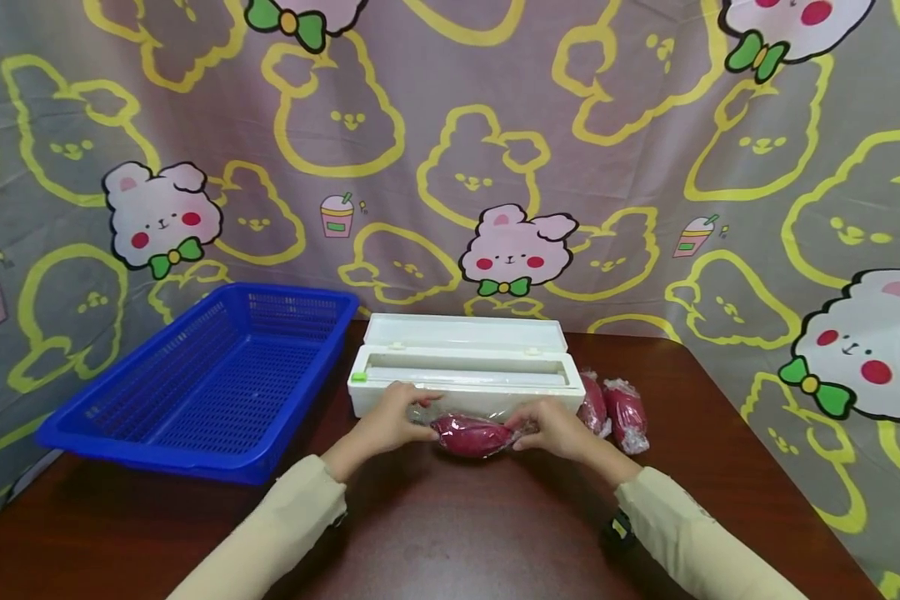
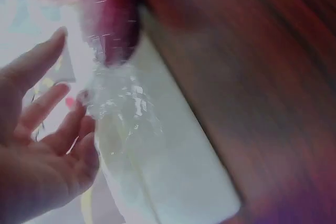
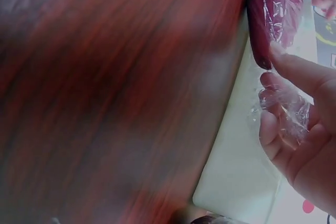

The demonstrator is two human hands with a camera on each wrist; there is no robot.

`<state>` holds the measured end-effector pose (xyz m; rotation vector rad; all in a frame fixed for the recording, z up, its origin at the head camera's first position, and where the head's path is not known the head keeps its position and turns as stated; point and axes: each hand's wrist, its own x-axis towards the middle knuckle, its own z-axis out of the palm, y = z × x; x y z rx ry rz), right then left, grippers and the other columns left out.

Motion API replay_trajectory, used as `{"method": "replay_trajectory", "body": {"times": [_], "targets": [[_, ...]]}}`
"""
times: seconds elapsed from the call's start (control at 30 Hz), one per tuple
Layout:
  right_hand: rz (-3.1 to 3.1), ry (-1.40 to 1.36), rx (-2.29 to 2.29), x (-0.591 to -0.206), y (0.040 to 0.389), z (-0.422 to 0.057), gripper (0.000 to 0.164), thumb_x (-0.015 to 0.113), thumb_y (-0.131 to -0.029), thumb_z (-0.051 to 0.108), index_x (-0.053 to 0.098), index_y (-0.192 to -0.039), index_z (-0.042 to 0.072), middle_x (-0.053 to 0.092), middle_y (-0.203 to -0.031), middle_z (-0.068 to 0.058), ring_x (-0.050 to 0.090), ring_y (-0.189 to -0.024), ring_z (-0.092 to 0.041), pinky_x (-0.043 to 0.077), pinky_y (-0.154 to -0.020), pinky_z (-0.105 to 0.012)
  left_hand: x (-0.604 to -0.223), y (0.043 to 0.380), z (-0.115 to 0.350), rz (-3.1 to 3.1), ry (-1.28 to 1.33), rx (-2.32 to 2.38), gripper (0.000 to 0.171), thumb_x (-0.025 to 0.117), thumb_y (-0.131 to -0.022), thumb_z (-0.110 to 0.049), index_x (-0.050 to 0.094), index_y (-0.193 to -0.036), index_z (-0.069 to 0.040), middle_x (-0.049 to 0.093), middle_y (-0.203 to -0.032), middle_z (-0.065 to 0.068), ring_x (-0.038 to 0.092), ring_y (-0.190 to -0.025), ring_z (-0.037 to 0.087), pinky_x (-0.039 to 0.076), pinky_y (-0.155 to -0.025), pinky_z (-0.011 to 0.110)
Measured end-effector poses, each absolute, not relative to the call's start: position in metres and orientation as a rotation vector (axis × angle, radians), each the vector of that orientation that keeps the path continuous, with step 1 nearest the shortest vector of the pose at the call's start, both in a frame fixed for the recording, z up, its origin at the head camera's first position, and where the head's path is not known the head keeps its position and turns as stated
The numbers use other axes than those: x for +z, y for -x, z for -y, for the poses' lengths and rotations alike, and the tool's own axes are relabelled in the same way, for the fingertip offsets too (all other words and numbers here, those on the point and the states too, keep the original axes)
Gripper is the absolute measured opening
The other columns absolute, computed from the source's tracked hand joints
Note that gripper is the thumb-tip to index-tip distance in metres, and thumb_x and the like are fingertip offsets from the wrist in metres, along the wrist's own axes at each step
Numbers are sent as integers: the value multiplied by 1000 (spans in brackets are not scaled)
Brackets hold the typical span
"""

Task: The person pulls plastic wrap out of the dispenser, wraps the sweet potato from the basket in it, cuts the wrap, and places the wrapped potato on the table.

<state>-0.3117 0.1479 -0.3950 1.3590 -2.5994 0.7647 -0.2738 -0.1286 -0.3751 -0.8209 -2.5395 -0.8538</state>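
A red-skinned sweet potato (image 1: 471, 436) wrapped in clear cling film is held up just in front of the white cling film box (image 1: 465, 400). My right hand (image 1: 553, 427) grips its right end, the thumb on the potato and the fingers curled in the loose film tail (image 3: 286, 114). At the other end is my left hand (image 1: 393, 421); in the left wrist view its thumb and fingers are spread apart, fingertips by the film tail (image 2: 131, 108). The box lid (image 1: 465, 332) stands up, with a film roll (image 1: 465, 377) inside.
Two more wrapped sweet potatoes, one nearer the box (image 1: 592, 404) and one farther right (image 1: 626, 415), lie to the right of the box. A blue plastic basket (image 1: 262, 467) stands at the left of the brown table (image 1: 480, 533). A patterned curtain (image 1: 420, 192) hangs behind.
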Motion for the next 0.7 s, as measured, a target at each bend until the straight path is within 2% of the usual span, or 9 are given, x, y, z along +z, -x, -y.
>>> {"method": "replay_trajectory", "body": {"times": [0.1,0.2,0.37,0.47,0.5,0.6,0.7], "targets": [[2609,-1372,770,-393,311,-149,22,76,-69,11,69,-90,5,64,-83,0,56,-72,-8,47,-63,-23,-370,275,129,2351,506,-969,30,77,-66,-14,69,-92,-1,64,-84,12,53,-85,29,38,-76,41],[2635,-1350,748,-388,308,-149,25,75,-71,12,69,-94,4,65,-85,-1,56,-72,-9,47,-63,-24,-370,278,131,2247,175,-994,21,74,-71,-19,70,-85,-5,62,-96,11,47,-98,31,31,-79,48],[2676,-1282,739,-379,302,-148,26,73,-74,14,68,-96,3,65,-81,-2,55,-66,-8,47,-58,-24,-381,284,136,2243,-73,-1065,28,71,-75,-22,67,-97,-5,48,-121,18,29,-118,37,23,-83,58],[2713,-1230,792,-375,301,-148,20,70,-77,15,68,-93,4,63,-74,2,52,-56,-3,45,-50,-22,-395,294,142,2170,-78,-1159,33,70,-76,-22,64,-105,-6,43,-127,19,26,-121,40,22,-83,64],[2720,-1217,806,-374,300,-147,17,69,-78,14,68,-91,4,62,-71,3,50,-53,-2,44,-47,-21,-397,296,145,2136,-48,-1165,34,69,-77,-22,64,-105,-5,45,-125,18,28,-120,39,23,-85,63],[2702,-1191,801,-373,299,-146,11,67,-80,13,68,-87,4,61,-67,5,48,-50,0,43,-46,-21,-431,329,159,2038,37,-1130,37,67,-78,-28,61,-107,-6,53,-116,16,38,-114,35,26,-93,49],[2655,-1160,737,-370,299,-144,9,66,-81,13,70,-83,5,63,-69,5,50,-56,-1,44,-52,-22,-436,338,165,2077,-16,-1171,43,68,-77,-24,56,-112,-2,55,-112,18,44,-110,33,27,-96,39]]}}
